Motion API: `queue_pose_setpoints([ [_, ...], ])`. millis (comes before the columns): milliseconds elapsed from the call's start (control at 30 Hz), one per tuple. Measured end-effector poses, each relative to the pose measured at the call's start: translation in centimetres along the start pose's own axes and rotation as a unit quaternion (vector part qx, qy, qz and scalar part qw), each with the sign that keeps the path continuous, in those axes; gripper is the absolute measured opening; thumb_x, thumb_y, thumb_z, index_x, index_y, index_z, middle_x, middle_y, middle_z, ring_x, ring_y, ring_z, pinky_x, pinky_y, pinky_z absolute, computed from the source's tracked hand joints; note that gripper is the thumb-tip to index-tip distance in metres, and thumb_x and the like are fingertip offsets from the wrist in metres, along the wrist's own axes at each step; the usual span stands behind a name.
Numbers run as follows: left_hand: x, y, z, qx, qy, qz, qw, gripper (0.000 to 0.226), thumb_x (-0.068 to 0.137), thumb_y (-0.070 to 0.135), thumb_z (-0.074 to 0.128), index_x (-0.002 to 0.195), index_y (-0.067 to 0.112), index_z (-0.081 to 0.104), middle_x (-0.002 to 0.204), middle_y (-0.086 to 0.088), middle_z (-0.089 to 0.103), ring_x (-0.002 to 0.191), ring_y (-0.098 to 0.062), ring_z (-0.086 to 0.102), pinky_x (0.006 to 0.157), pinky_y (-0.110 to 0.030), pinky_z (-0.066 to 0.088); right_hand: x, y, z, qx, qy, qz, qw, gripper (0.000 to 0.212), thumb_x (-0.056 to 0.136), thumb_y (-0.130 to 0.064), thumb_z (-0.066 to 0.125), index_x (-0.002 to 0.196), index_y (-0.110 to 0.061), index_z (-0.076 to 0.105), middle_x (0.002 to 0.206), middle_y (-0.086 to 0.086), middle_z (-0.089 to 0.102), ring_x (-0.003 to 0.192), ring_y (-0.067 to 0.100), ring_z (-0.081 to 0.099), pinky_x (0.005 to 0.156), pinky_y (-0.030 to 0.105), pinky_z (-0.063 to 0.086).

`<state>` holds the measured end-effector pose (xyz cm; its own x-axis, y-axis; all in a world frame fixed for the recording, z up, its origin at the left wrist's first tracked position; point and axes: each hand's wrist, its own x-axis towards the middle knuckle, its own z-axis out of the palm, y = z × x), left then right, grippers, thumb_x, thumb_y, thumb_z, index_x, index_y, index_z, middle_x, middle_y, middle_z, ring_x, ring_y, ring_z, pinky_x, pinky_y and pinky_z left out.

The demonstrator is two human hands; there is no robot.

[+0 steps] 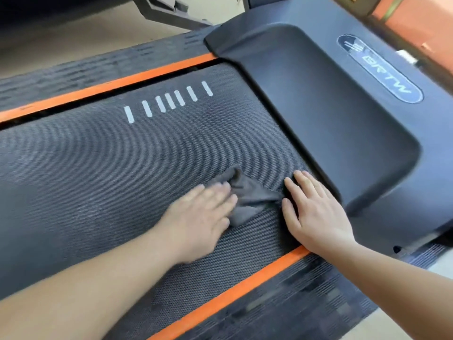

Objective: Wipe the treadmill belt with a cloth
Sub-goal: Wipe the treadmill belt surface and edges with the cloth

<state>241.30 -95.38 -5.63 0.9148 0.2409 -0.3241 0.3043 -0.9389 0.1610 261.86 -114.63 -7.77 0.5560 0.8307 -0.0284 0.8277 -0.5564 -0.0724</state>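
Head: cloth [250,197] partly under left hand [203,217]

Looks like a workout room: a treadmill [331,106] with an orange-edged belt [110,173] stands on beige floor [61,45], a dark metal frame [171,14] nearby.

dark grey dotted-weave belt [122,168] with white dashes [169,101], orange side strips [105,87], grey cloth [247,195], black motor cover [331,114].

Your cloth [247,195] soft matt grey fabric, treadmill belt [98,168] you face matt black with fine dimpled grain, motor cover [331,106] smooth satin plastic, side rail [306,290] ribbed.
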Motion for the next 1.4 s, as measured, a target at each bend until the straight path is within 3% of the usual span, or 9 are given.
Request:
queue_pose_setpoints([
  [133, 3.5, -2.4, -1.5, 0.006, -0.020, -0.198, 0.980, 0.072, 0.102, 0.056, 0.005, 0.162, 0.016, -0.003, 0.169, -0.017, -0.012, 0.156, -0.033, -0.011, 0.126, -0.047, -0.005, 0.0, -0.1, -0.1, -0.001, 0.000, 0.001, 1.000, 0.060, 0.101, -0.048, 0.033, 0.150, -0.017, 0.047, 0.159, 0.008, 0.039, 0.151, 0.025, 0.028, 0.123, 0.045, 0.026],
  [233, 5.9, -1.3, -0.8, -0.020, -0.021, -0.223, 0.974, 0.079, 0.101, 0.063, 0.011, 0.160, 0.018, -0.013, 0.164, -0.021, -0.026, 0.151, -0.038, -0.025, 0.124, -0.053, -0.013, 0.0, 0.0, 0.1, -0.001, 0.006, 0.000, 1.000, 0.059, 0.101, -0.047, 0.034, 0.149, -0.015, 0.049, 0.158, 0.009, 0.041, 0.151, 0.026, 0.029, 0.122, 0.046, 0.027],
  [400, 8.5, -0.1, -0.8, -0.034, 0.044, -0.138, 0.989, 0.069, 0.105, 0.052, 0.016, 0.163, 0.019, -0.004, 0.170, -0.008, -0.016, 0.154, -0.029, -0.021, 0.125, -0.049, -0.009, 0.1, 0.0, 0.3, -0.005, 0.013, -0.003, 1.000, 0.056, 0.101, -0.043, 0.036, 0.148, -0.015, 0.049, 0.158, 0.010, 0.042, 0.150, 0.027, 0.031, 0.122, 0.046, 0.027],
  [567, 2.9, 2.1, -0.5, 0.046, -0.032, 0.186, 0.981, 0.061, 0.108, 0.040, 0.025, 0.163, 0.020, 0.007, 0.170, 0.001, -0.006, 0.156, -0.017, -0.012, 0.127, -0.039, -0.003, 0.0, 0.2, 0.6, -0.004, 0.040, -0.018, 0.999, 0.054, 0.097, -0.034, 0.043, 0.144, -0.009, 0.054, 0.155, 0.016, 0.045, 0.147, 0.032, 0.037, 0.121, 0.046, 0.029],
  [800, 5.6, -1.8, -2.4, -0.018, 0.035, -0.101, 0.994, 0.061, 0.108, 0.035, 0.023, 0.163, 0.012, 0.008, 0.171, -0.006, -0.002, 0.157, -0.019, -0.004, 0.127, -0.037, 0.000, 0.0, 0.0, 0.5, -0.008, 0.026, -0.006, 1.000, 0.056, 0.102, -0.041, 0.036, 0.148, -0.013, 0.050, 0.157, 0.012, 0.042, 0.149, 0.029, 0.032, 0.121, 0.048, 0.029],
  [967, -0.2, 3.7, 1.2, -0.022, -0.013, 0.170, 0.985, 0.061, 0.104, 0.037, 0.018, 0.161, 0.016, 0.023, 0.170, -0.001, 0.012, 0.157, -0.016, 0.005, 0.128, -0.037, 0.005, 0.1, 0.1, 0.5, -0.011, 0.029, -0.007, 0.999, 0.055, 0.100, -0.039, 0.039, 0.146, -0.012, 0.052, 0.156, 0.013, 0.044, 0.148, 0.030, 0.034, 0.121, 0.047, 0.029],
  [1167, 3.6, 0.8, -0.6, -0.064, 0.055, -0.068, 0.994, 0.056, 0.104, 0.027, 0.031, 0.158, 0.012, 0.025, 0.168, -0.007, 0.019, 0.154, -0.022, 0.017, 0.126, -0.038, 0.015, 0.2, 0.0, 0.4, -0.015, 0.015, 0.000, 1.000, 0.060, 0.101, -0.049, 0.035, 0.148, -0.015, 0.050, 0.158, 0.010, 0.042, 0.151, 0.026, 0.029, 0.124, 0.044, 0.024],
  [1333, -0.2, 5.7, 2.7, -0.024, 0.078, 0.116, 0.990, 0.055, 0.093, 0.025, 0.046, 0.146, 0.010, 0.052, 0.154, -0.007, 0.049, 0.146, -0.022, 0.041, 0.121, -0.040, 0.031, 0.1, 0.1, 0.2, -0.011, 0.012, -0.003, 1.000, 0.061, 0.098, -0.047, 0.036, 0.148, -0.014, 0.050, 0.158, 0.011, 0.041, 0.151, 0.026, 0.029, 0.124, 0.042, 0.023],
  [1400, 0.9, 2.6, 1.9, 0.029, 0.101, 0.052, 0.993, 0.058, 0.094, 0.021, 0.031, 0.148, 0.010, 0.049, 0.158, -0.010, 0.043, 0.149, -0.023, 0.036, 0.123, -0.040, 0.025, 0.1, -0.1, 0.2, -0.012, 0.010, -0.001, 1.000, 0.060, 0.099, -0.046, 0.036, 0.148, -0.014, 0.050, 0.158, 0.011, 0.041, 0.151, 0.026, 0.029, 0.124, 0.041, 0.022],
])
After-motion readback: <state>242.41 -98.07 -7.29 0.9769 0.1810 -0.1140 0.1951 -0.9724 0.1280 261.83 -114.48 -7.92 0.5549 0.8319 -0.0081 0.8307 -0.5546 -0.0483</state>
